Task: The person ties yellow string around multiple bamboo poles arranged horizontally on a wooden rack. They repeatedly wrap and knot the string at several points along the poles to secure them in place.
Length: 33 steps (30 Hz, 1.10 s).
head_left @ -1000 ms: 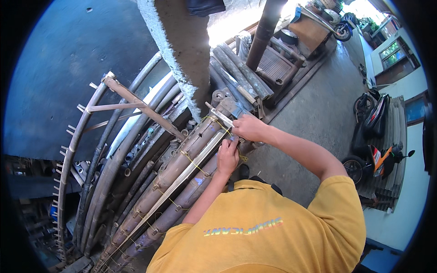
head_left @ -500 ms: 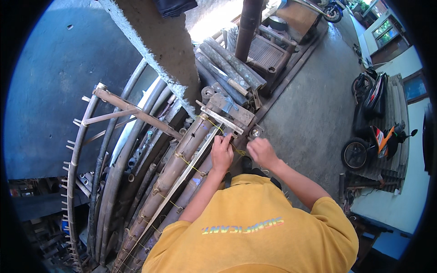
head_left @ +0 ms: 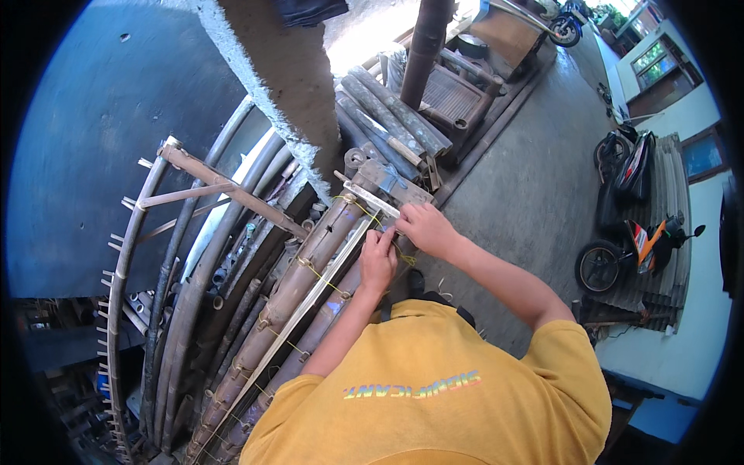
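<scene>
My left hand (head_left: 378,263) is closed in a pinch at the far end of a bamboo frame. A thin yellow cord (head_left: 353,204) runs into its fingertips, and a loose loop hangs just right of them. Close beside it, my right hand (head_left: 426,229) is closed too, fingertips at the end of a pale wooden crosspiece (head_left: 370,198); what they pinch is hidden. The frame has a thick brown bamboo pole (head_left: 288,291) wound at intervals with the cord, a light split strip (head_left: 310,306) along it, and a second pole (head_left: 329,314) nearer my left forearm.
Curved bamboo poles (head_left: 186,341) and a pegged bamboo arc (head_left: 116,325) stand at left. A rough-edged wall (head_left: 291,85) juts in above. Cut bamboo lengths (head_left: 387,108) are stacked beyond my hands. An orange-and-black motorcycle (head_left: 639,240) stands at right.
My right hand has moved left and up from beside the frame, and its fingers now meet the frame's end next to my left hand. The left hand has stayed nearly in place.
</scene>
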Each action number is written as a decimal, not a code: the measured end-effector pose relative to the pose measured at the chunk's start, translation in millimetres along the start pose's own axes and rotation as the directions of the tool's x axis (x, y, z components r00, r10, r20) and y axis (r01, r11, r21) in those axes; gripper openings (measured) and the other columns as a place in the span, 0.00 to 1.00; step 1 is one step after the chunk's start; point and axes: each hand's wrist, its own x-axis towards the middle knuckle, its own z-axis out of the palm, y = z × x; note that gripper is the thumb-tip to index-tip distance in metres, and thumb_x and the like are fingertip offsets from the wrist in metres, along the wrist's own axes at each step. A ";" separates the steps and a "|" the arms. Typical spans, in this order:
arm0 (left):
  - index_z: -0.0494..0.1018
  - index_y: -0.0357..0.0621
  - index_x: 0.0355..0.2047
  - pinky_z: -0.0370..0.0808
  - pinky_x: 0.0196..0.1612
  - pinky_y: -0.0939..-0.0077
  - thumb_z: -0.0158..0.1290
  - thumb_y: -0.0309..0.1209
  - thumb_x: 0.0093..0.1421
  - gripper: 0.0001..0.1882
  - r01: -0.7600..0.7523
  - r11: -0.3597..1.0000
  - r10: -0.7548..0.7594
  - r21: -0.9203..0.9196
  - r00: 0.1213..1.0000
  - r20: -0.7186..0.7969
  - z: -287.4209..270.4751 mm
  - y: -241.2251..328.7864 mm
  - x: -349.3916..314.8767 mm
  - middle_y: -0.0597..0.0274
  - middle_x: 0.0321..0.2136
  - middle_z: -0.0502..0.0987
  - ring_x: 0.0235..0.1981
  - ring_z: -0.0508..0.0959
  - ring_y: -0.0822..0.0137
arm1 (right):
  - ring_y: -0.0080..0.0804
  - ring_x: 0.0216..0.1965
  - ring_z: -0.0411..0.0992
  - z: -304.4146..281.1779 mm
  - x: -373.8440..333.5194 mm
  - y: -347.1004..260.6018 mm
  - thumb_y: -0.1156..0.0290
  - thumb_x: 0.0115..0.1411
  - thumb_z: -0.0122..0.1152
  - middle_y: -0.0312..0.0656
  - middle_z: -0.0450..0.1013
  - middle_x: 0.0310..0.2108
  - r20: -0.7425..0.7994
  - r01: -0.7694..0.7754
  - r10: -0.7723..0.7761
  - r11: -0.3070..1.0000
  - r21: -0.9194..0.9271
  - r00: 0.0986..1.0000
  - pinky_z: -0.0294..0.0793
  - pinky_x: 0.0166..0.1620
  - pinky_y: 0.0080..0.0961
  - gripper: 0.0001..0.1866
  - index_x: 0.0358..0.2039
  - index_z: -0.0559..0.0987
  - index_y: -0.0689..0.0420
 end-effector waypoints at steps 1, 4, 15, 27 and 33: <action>0.79 0.42 0.48 0.74 0.34 0.62 0.54 0.18 0.56 0.18 0.000 1.000 0.000 -0.002 1.000 -0.005 0.4 -2.0 0.0 0.52 0.30 0.70 0.30 0.76 0.53 | 0.34 0.41 0.73 1.3 -3.9 -2.1 0.67 0.56 0.59 0.37 0.70 0.36 -0.056 0.016 -0.016 1.000 0.001 0.998 0.67 0.43 0.33 0.07 0.35 0.79 0.51; 0.79 0.42 0.48 0.74 0.34 0.62 0.55 0.18 0.56 0.18 -0.011 1.000 0.011 -0.027 1.000 -0.014 -0.1 -5.0 -3.0 0.53 0.30 0.70 0.30 0.75 0.53 | 0.34 0.40 0.72 1.1 -13.2 -12.0 0.69 0.55 0.61 0.37 0.70 0.35 -0.207 -0.022 0.028 0.999 0.035 0.978 0.66 0.44 0.34 0.06 0.34 0.78 0.52; 0.74 0.38 0.47 0.75 0.39 0.53 0.51 0.22 0.61 0.13 0.070 0.990 -0.063 -0.125 0.996 0.062 -8.8 -0.1 2.0 0.45 0.34 0.72 0.36 0.76 0.43 | 0.32 0.38 0.70 13.0 -43.0 -65.3 0.68 0.55 0.60 0.35 0.68 0.32 -0.092 -0.292 0.284 0.951 -0.100 0.954 0.63 0.46 0.36 0.05 0.32 0.78 0.51; 0.80 0.35 0.27 0.80 0.40 0.47 0.55 0.30 0.52 0.10 0.408 0.905 -0.423 0.121 0.837 0.347 6.5 3.8 23.6 0.37 0.31 0.81 0.36 0.83 0.40 | 0.38 0.42 0.71 -31.5 31.8 -11.8 0.68 0.54 0.56 0.40 0.70 0.34 0.368 0.481 -0.456 0.876 0.026 0.810 0.67 0.44 0.37 0.06 0.31 0.78 0.54; 0.74 0.38 0.31 0.74 0.16 0.71 0.43 0.25 0.60 0.09 0.789 0.230 -0.683 -0.569 0.548 0.483 14.4 15.1 13.8 0.62 0.21 0.75 0.17 0.77 0.69 | 0.50 0.34 0.73 -39.7 75.5 10.1 0.71 0.50 0.65 0.47 0.71 0.33 0.395 0.556 -0.685 0.728 0.400 0.612 0.75 0.36 0.45 0.08 0.31 0.77 0.56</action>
